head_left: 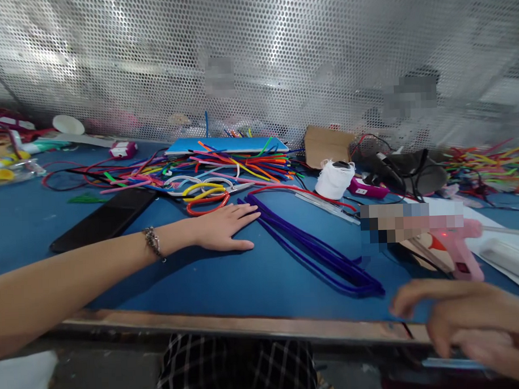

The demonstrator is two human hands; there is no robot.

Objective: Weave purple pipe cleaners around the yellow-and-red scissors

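Note:
My left hand (226, 227) lies flat on the blue table, fingers spread, with nothing in it. Its fingertips reach the upper end of a bundle of dark blue pipe cleaners (312, 243), folded long and slanting down to the right. Just behind that hand are scissors (208, 196) with yellow and orange handles. My right hand (472, 317) is at the lower right over the table's front edge, somewhat blurred. Its fingers are loosely bent and apart, and I see nothing held in them. A pink glue gun (457, 244) with a red light lies beyond it.
Behind lies a heap of colourful pipe cleaners (250, 166), near a white thread spool (335, 179) and a cardboard box (328, 146). A black flat case (105, 220) is at left. Cables run along the back, before a perforated metal panel (255, 58).

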